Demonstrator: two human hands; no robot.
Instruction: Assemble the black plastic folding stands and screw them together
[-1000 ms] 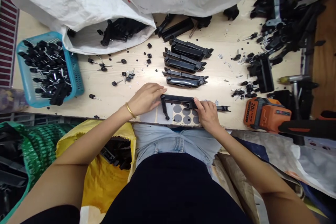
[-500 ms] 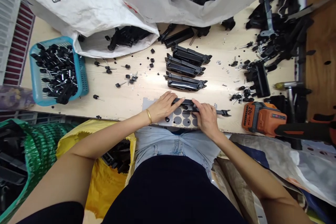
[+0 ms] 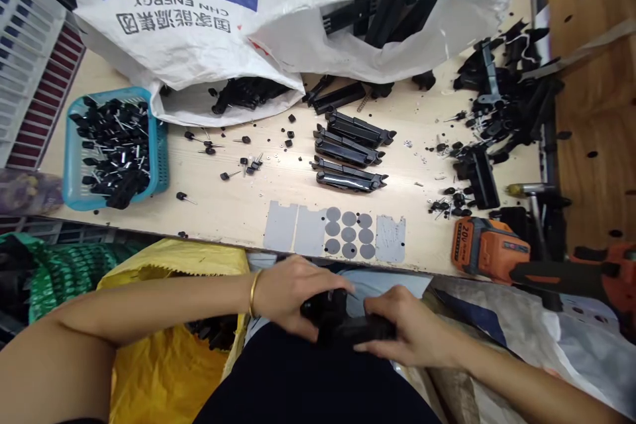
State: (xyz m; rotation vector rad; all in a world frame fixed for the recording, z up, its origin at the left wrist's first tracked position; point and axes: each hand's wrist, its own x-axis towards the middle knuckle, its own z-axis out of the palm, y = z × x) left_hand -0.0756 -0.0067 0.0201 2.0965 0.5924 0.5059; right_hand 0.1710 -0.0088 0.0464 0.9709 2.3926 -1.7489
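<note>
Over your lap, below the table edge (image 3: 223, 228), your left hand (image 3: 293, 291) and right hand (image 3: 407, 328) both grip a black plastic part (image 3: 342, 321). Fingers curl tight around it. Behind, finished black parts (image 3: 350, 146) lie in rows on the table.

On the counter (image 3: 238, 205) a basket (image 3: 161, 159) sits left, stacked brackets (image 3: 348, 152) centre, a drill (image 3: 489, 252) right, sacks (image 3: 199, 13) far, a pad sheet (image 3: 308, 228) at the near edge. Nearer, a loose part (image 3: 342, 324) lies between left hand (image 3: 293, 295) and right hand (image 3: 402, 328).
</note>
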